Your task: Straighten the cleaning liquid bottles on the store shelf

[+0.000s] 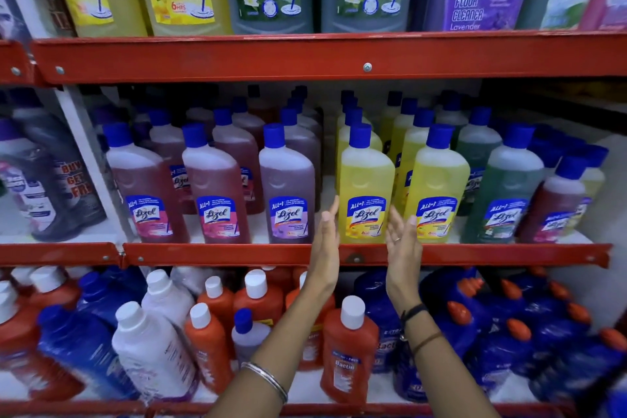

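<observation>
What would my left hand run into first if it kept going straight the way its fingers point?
Probably nothing at once: the left hand points into the gap between the purple Lizol bottle and the front yellow Lizol bottle. Depth is unclear; it may brush the yellow one's side.

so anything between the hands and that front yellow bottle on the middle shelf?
Nothing visible. The left hand and right hand flank the front yellow bottle, palms open and facing it, with clear gaps. The purple bottle stands just left of the left hand, a second yellow bottle just right of the right hand.
</observation>
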Available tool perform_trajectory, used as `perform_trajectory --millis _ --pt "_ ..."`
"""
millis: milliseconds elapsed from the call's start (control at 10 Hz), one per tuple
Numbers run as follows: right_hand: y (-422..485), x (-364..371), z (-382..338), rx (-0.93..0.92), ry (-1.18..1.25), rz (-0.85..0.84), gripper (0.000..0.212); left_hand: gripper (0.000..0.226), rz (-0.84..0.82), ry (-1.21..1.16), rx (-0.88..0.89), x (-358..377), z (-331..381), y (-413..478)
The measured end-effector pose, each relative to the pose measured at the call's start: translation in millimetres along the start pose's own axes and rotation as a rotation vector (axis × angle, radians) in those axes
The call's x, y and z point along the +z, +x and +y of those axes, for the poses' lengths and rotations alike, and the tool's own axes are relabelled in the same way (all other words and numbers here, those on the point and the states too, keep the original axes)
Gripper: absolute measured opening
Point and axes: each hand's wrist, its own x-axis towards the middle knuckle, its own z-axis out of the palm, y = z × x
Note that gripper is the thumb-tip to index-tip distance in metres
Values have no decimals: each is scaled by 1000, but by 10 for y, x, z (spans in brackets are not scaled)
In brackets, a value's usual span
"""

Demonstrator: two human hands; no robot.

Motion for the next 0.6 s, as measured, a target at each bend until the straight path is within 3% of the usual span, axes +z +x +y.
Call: perform_trajectory --millis 100,400,500,600 --pt "-16 2 -29 14 16 12 66 62 5 -40 -14 -24 41 7" --pt "-32 17 -89 46 -3 -11 61 83 15 -6 -25 -66 31 27" --pt "-60 10 -128 5 -40 -5 72 56 34 39 19 -86 40 5" --pt "-329 -210 -83 -75 -115 116 76 43 45 206 139 -184 114 -82"
